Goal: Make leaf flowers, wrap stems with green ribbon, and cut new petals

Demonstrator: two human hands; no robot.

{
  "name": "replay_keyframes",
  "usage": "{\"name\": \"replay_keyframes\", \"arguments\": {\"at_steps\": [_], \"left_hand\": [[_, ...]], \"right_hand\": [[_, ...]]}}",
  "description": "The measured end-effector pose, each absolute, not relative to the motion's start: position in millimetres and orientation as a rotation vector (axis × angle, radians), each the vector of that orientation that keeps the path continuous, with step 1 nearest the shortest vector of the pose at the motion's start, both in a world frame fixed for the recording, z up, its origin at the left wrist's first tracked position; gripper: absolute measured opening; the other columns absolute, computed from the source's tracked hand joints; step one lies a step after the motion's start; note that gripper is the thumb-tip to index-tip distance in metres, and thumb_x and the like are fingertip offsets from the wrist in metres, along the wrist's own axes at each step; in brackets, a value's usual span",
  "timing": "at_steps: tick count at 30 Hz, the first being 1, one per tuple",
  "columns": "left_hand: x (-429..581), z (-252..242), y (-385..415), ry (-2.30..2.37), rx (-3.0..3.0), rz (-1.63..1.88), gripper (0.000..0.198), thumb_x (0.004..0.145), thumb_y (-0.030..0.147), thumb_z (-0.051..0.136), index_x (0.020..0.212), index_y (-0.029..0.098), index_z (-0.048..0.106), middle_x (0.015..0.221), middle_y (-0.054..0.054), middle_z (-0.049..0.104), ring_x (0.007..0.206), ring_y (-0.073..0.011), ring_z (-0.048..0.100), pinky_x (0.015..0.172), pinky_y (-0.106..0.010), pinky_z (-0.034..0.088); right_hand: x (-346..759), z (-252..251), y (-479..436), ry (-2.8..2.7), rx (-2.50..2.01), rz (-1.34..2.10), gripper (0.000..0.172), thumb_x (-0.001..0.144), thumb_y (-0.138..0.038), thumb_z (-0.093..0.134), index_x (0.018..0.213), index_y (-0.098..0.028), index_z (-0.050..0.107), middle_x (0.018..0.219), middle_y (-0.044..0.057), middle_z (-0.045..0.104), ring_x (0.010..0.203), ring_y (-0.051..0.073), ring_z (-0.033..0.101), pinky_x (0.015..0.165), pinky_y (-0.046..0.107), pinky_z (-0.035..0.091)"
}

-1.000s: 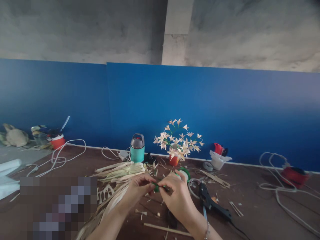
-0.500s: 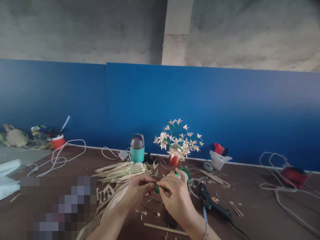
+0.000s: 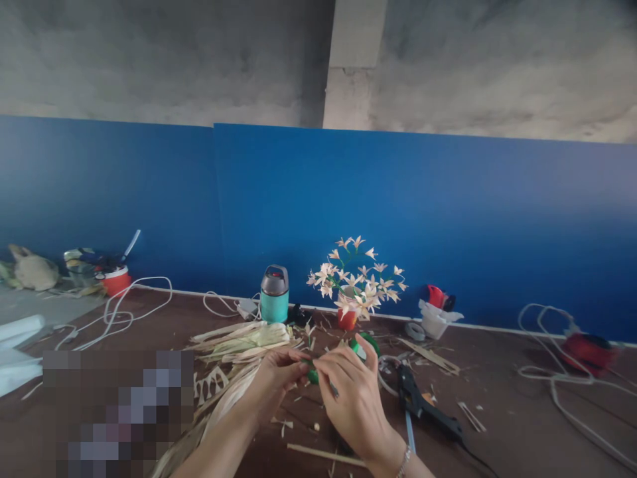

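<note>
My left hand (image 3: 276, 380) and my right hand (image 3: 350, 396) meet low in the middle of the view, above a brown table (image 3: 497, 411). Both are closed in a pinch on a small green piece (image 3: 312, 376) held between them, with a thin stem poking out by the right fingers. A roll of green tape (image 3: 367, 344) lies just behind my right hand. Pale dried leaves (image 3: 239, 342) spread out to the left of my left hand.
A teal jar (image 3: 274, 294), a red pot of pale paper flowers (image 3: 359, 279), a black glue gun (image 3: 423, 405), a white cup with a red object (image 3: 434, 312), white cables (image 3: 557, 385) and a red reel (image 3: 587, 348) stand about. A blue wall (image 3: 448, 219) backs the table. A blurred patch covers the lower left.
My right hand has slid slightly left and turned over the green piece, its fingers closing in toward my left hand. My left hand has hardly moved.
</note>
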State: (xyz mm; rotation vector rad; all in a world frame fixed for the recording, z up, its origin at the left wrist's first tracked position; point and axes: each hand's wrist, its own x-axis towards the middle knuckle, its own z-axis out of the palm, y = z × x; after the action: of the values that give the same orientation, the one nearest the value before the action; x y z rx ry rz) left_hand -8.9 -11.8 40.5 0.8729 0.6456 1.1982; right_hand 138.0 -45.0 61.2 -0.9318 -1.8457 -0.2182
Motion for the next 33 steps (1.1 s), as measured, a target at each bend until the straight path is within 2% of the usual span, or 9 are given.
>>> {"name": "replay_keyframes", "arguments": {"at_steps": [10,16,21,23,25,27,28,30,33], "left_hand": [[-14,42,-13,0.599,0.883,1.157,0.024,0.048,0.020,0.087,0.061,0.014,0.068,0.057,0.002,0.065,0.049,-0.0070,0.054,0.050,-0.018,0.041],[-23,42,-7,0.646,1.054,1.099,0.025,0.050,0.024,0.086,0.060,0.014,0.066,0.054,0.002,0.063,0.047,-0.0082,0.055,0.049,-0.019,0.042],[-31,47,-5,0.676,1.251,1.054,0.023,0.054,0.028,0.084,0.061,0.015,0.067,0.056,0.001,0.062,0.048,-0.0104,0.056,0.049,-0.021,0.043],[-33,53,-8,0.684,1.367,1.049,0.019,0.058,0.028,0.082,0.061,0.015,0.068,0.058,0.000,0.061,0.052,-0.0116,0.056,0.051,-0.022,0.044],[-34,60,-12,0.701,1.504,1.033,0.015,0.061,0.028,0.080,0.061,0.016,0.070,0.061,-0.002,0.061,0.056,-0.0129,0.056,0.054,-0.023,0.044],[-34,65,-15,0.706,1.621,1.037,0.013,0.063,0.028,0.079,0.063,0.017,0.072,0.062,-0.002,0.061,0.057,-0.0132,0.055,0.055,-0.024,0.042],[-34,67,-16,0.703,1.664,1.048,0.012,0.064,0.028,0.078,0.064,0.017,0.072,0.062,-0.003,0.062,0.058,-0.0135,0.055,0.056,-0.024,0.042],[-33,69,-18,0.692,1.712,1.070,0.011,0.066,0.028,0.077,0.065,0.018,0.073,0.064,-0.003,0.062,0.061,-0.0142,0.055,0.059,-0.025,0.042],[-32,70,-21,0.654,1.712,1.070,0.011,0.067,0.029,0.076,0.065,0.018,0.073,0.064,-0.003,0.063,0.062,-0.0144,0.055,0.060,-0.025,0.041]], "right_hand": [[140,75,-48,-1.919,-0.950,-0.130,0.017,0.076,-0.007,0.060,0.076,-0.024,0.063,0.069,-0.006,0.068,0.068,0.013,0.060,0.102,0.044,0.017],[142,77,-48,-1.998,-1.021,0.037,0.017,0.076,-0.008,0.058,0.074,-0.024,0.064,0.067,-0.005,0.068,0.069,0.013,0.060,0.104,0.045,0.015],[147,80,-46,-1.971,-1.139,0.379,0.014,0.072,-0.011,0.058,0.069,-0.022,0.066,0.068,-0.003,0.067,0.075,0.016,0.062,0.101,0.043,0.029],[149,80,-44,-1.919,-1.163,0.617,0.011,0.070,-0.013,0.059,0.069,-0.021,0.068,0.071,0.000,0.069,0.078,0.017,0.062,0.090,0.037,0.040],[152,79,-41,-1.822,-1.202,0.963,0.009,0.067,-0.016,0.061,0.070,-0.018,0.069,0.065,0.000,0.068,0.063,0.014,0.060,0.065,0.027,0.047],[156,77,-38,-1.654,-1.223,1.343,0.011,0.063,-0.020,0.064,0.072,-0.015,0.068,0.057,-0.001,0.065,0.041,0.007,0.047,0.040,0.019,0.034],[157,76,-36,-1.562,-1.205,1.515,0.013,0.061,-0.022,0.065,0.072,-0.014,0.067,0.054,-0.002,0.064,0.034,0.005,0.039,0.034,0.017,0.026],[160,73,-32,-1.412,-1.123,1.762,0.017,0.058,-0.024,0.068,0.071,-0.013,0.066,0.055,-0.001,0.065,0.028,0.001,0.029,0.030,0.017,0.015],[162,68,-29,-1.461,-1.024,1.846,0.019,0.058,-0.029,0.067,0.067,-0.012,0.066,0.056,0.001,0.065,0.027,-0.001,0.021,0.029,0.017,0.011]]}}
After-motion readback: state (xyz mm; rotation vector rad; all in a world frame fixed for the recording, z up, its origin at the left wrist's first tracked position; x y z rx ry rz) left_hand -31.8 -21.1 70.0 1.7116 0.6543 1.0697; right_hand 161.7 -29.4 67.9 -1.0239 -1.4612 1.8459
